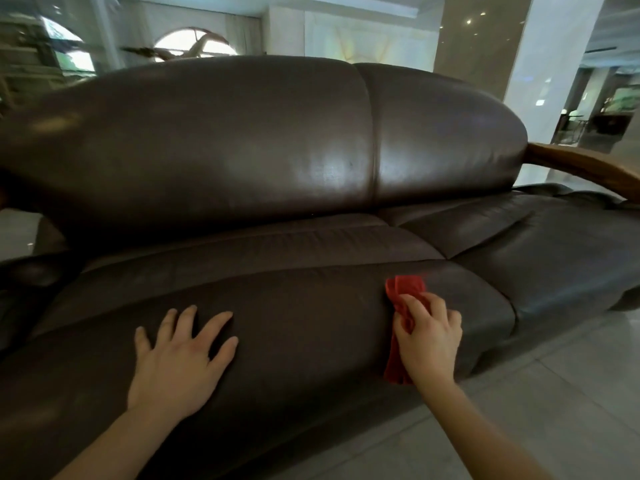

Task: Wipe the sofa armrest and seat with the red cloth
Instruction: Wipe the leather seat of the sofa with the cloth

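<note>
Crumpled under a person's right hand (429,336), the red cloth (403,306) lies pressed against the front seat cushion (294,306) of a dark brown leather sofa (242,150). Its upper folds bunch out past the fingertips, while a longer tail hangs down the cushion's curved front edge, below the wrist. The right hand's fingers (420,308) are curled closed over the fabric, thumb side toward the middle of the seat, gripping the cloth and holding it to the leather.

Well apart to the left on the same cushion, the left hand (176,358) rests palm down with its fingers spread wide and flat, holding nothing. Both bare forearms reach in from the bottom of the frame.

Beyond the hands, a seam divides this cushion from a second seat cushion (540,258) to the right. Two rounded, glossy back cushions (433,140) rise behind, catching pale reflections of light. At the far right end of the sofa, a curved wooden armrest (581,164) sweeps out from behind the backrest toward the frame's edge. A grey tiled floor (536,403) runs beneath the sofa's front at lower right, and a white column (550,64) stands in the bright room behind, alongside arched windows (194,43) at upper left.
</note>
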